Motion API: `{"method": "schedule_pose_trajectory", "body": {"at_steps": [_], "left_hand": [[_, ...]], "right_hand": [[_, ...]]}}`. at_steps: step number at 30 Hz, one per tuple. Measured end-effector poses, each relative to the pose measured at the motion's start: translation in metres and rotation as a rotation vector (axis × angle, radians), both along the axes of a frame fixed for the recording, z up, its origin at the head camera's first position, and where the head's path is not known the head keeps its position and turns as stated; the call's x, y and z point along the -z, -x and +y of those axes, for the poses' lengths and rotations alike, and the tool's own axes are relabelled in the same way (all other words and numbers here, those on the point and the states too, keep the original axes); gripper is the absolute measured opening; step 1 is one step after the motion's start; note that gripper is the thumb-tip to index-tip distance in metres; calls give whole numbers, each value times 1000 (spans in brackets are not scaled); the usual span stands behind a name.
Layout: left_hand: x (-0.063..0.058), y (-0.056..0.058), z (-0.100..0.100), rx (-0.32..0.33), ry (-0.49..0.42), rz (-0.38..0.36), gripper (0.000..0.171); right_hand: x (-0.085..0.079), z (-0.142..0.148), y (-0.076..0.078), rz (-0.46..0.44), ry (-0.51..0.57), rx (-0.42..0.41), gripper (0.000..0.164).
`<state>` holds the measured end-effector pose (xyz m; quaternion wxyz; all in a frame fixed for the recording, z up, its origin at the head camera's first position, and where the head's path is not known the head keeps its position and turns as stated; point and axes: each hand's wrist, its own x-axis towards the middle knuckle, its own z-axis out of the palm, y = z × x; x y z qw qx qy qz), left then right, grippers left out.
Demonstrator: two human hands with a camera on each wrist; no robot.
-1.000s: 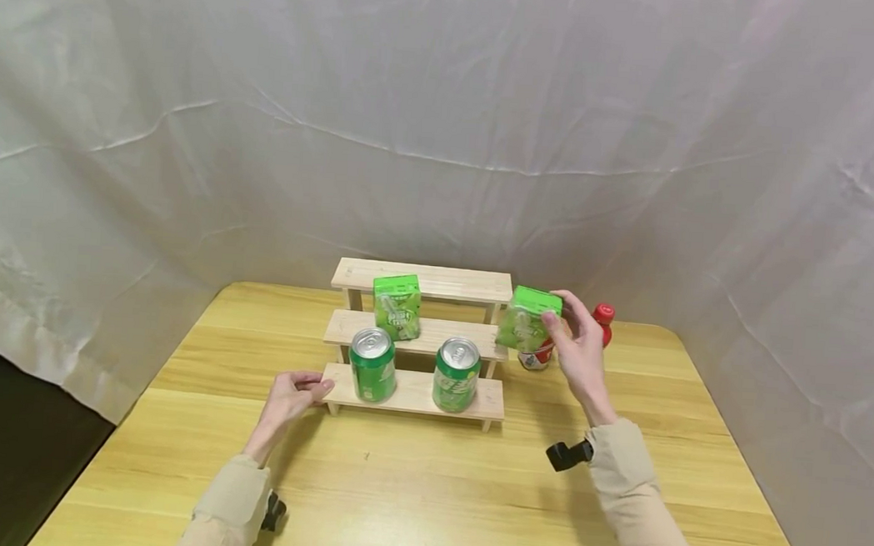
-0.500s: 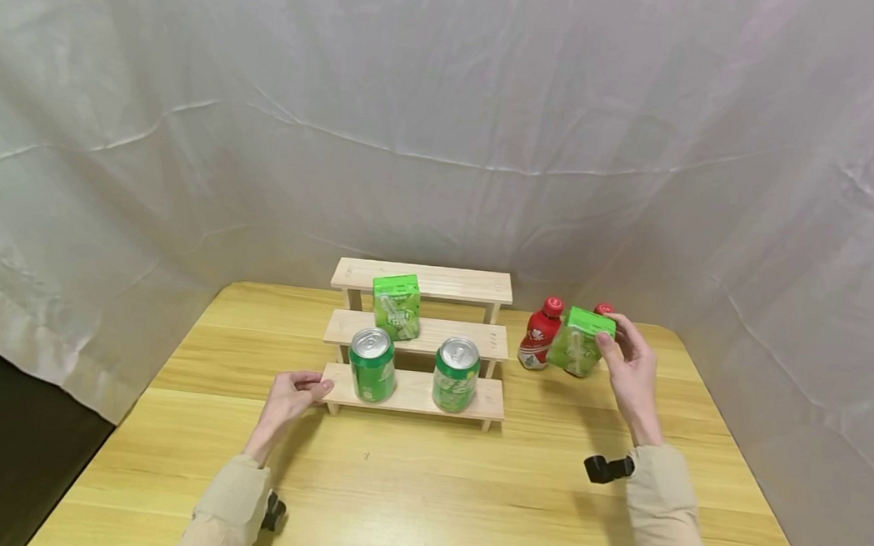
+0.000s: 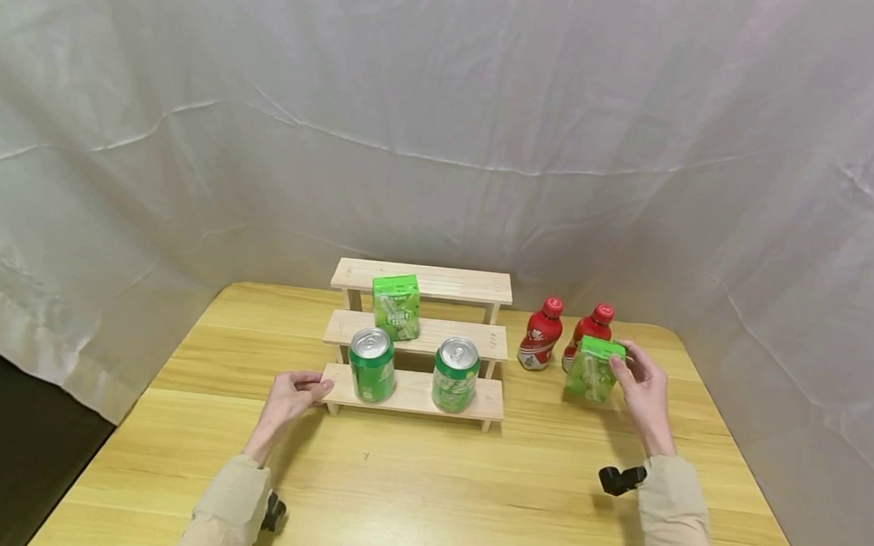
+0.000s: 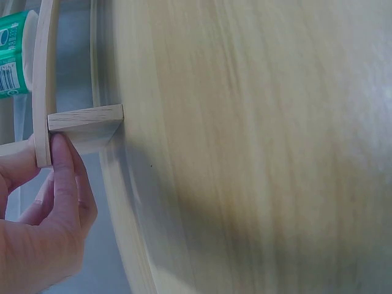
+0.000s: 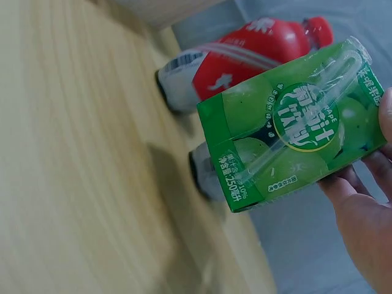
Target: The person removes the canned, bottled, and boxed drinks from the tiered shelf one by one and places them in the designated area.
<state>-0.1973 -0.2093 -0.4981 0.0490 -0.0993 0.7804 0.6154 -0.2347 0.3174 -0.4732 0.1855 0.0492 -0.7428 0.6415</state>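
My right hand (image 3: 643, 394) grips a green juice box (image 3: 595, 370) by its upper right side, in front of two red bottles. In the right wrist view the juice box (image 5: 294, 125) shows a grape print and a straw in clear wrap, tilted, its lower end over the wooden table. My left hand (image 3: 290, 398) pinches the left end of the lowest board of a three-step wooden rack (image 3: 410, 395); in the left wrist view thumb and fingers (image 4: 64, 184) lie on either side of that board, close by its leg.
Two green cans, the left can (image 3: 372, 365) and the right can (image 3: 457, 374), stand on the lowest step. Another juice box (image 3: 396, 306) is on the middle step. The left red bottle (image 3: 541, 334) and right red bottle (image 3: 591, 326) stand right of the rack. Grey curtain (image 3: 445, 140) surrounds the table.
My right hand has carried the juice box from beside the rack's middle step to the right and lower, uncovering the left red bottle. My left hand and the rack have stayed put.
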Motion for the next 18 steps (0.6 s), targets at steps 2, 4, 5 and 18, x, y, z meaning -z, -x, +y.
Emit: {"method": "schedule_pose_trajectory", "body": {"at_steps": [2,4,5,18], "left_hand": [[0,0,0,2,4,1,42],[0,0,0,-1,5,2,41],[0,0,0,-1,12,4,41],[2,1,0,-8,42,7,42]], "right_hand": [[5,3,1,-17,4,-2,26],[9,5,1,-35,-8,2,27],[10,6,2,-44,-26,8,28],[22,16,6,-126,-60,-36,32]]}}
